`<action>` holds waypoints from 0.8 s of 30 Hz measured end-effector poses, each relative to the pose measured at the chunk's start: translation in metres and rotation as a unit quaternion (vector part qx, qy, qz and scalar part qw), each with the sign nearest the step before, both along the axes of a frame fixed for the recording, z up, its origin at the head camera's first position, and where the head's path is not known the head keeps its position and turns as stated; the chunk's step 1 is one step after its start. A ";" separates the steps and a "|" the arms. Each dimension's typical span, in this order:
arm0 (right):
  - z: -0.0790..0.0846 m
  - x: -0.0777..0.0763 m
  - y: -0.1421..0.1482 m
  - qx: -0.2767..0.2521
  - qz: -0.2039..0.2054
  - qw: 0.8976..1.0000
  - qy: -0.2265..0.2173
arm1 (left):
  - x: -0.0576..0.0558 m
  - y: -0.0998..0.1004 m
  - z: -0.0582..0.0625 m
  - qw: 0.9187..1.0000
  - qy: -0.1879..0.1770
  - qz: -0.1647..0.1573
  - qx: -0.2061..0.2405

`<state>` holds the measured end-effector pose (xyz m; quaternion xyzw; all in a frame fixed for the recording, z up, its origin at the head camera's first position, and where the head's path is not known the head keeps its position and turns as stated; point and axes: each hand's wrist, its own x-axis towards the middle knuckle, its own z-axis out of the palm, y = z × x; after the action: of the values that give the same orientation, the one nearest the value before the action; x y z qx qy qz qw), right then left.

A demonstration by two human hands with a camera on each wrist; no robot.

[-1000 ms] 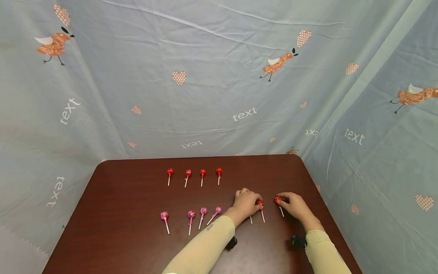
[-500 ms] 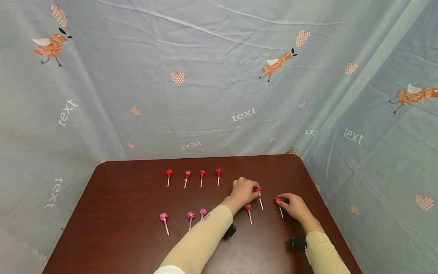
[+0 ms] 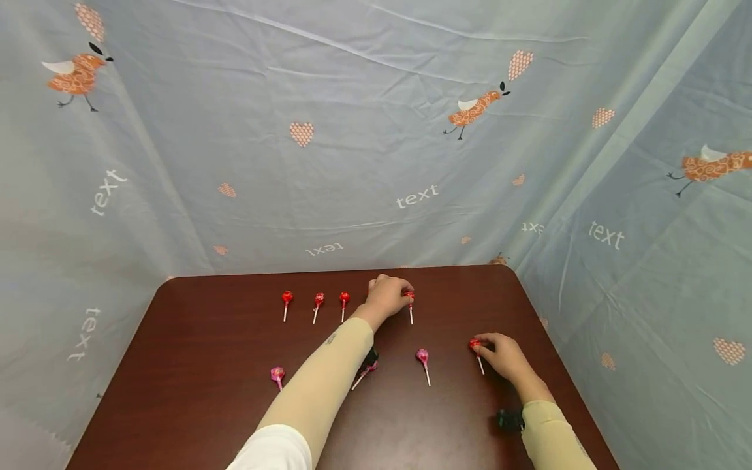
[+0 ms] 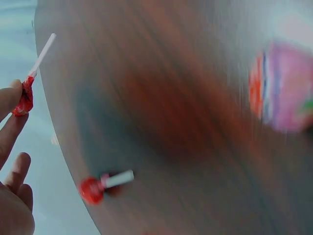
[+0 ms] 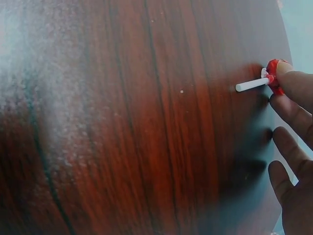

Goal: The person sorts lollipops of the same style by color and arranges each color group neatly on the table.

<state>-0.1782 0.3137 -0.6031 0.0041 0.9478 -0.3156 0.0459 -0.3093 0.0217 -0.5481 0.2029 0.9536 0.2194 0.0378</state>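
My left hand [image 3: 384,299] pinches a red lollipop [image 3: 410,305] by its wrapped head near the back of the table, right of the row of red ones. The left wrist view shows its white stick pointing up and away from the thumb and finger, with another red lollipop [image 4: 93,191] lying below. At the right side of the table, my right hand [image 3: 506,356] pinches a second red lollipop [image 5: 275,76] between thumb and forefinger; the other fingers are spread apart. A pink lollipop [image 3: 422,356] lies between the two arms.
Several red lollipops [image 3: 319,299] lie in a row at the back of the brown table [image 3: 194,365]. Nearer lie pink ones [image 3: 277,374], partly hidden by the left sleeve [image 3: 320,378]. A patterned cloth [image 3: 352,163] hangs behind the table.
My left hand has carried its red lollipop from beside the pink one back and leftward toward the red row. My right hand has hardly moved.
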 end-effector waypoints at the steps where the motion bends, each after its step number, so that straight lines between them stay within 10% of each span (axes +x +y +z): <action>1: 0.000 0.000 0.000 -0.002 -0.001 1.000 0.001 | -0.004 -0.003 0.000 1.000 -0.002 0.004 0.001; 24: -0.007 0.002 -0.001 -0.005 -0.021 1.000 0.021 | -0.023 -0.018 -0.015 0.999 -0.031 0.034 -0.018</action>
<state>-0.1764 0.3124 -0.6100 0.0174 0.9467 -0.3212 0.0194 -0.3320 0.0041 -0.5631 0.1631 0.9621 0.2092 0.0637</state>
